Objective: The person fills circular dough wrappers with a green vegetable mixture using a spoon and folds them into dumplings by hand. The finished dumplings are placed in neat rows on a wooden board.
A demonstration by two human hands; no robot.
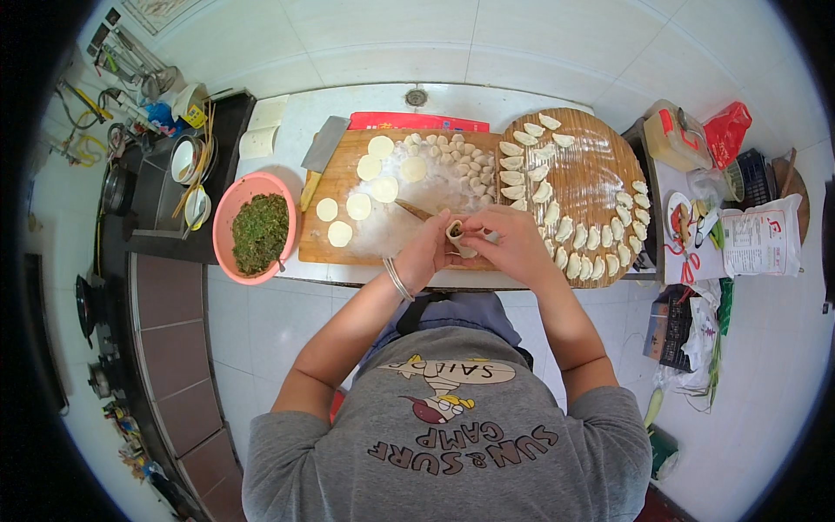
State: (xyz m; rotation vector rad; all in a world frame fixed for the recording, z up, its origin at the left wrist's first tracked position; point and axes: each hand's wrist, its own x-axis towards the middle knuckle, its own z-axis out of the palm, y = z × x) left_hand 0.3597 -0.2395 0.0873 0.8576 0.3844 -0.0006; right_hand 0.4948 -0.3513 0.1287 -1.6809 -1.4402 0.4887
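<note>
Tabletop (pixel 304 106): carries our boards + bowl.
Floured board (pixel 315 250): rect., wood, mid-tabletop.
Round board (pixel 596 174): to R, w/ shaped dumplings (pixel 594 237); prob. stick if touching.
Pink bowl (pixel 223 217): far L, w/ chopped green filling (pixel 261 224).
L hand (pixel 424 250): fingers curled round the held wrapper (pixel 455 230).
R hand (pixel 506 241): thumb + fingers pinching its edge.
Held wrapper: btwn our hands, over floured board's near edge, top open, filling showing; might split if overfilled, leak if seam's wet.
Flat wrappers (pixel 385 189): board's L half; may dry if left out.
Dough bits (pixel 461 152): crowded upper R; could clump where flour's thin.
</note>
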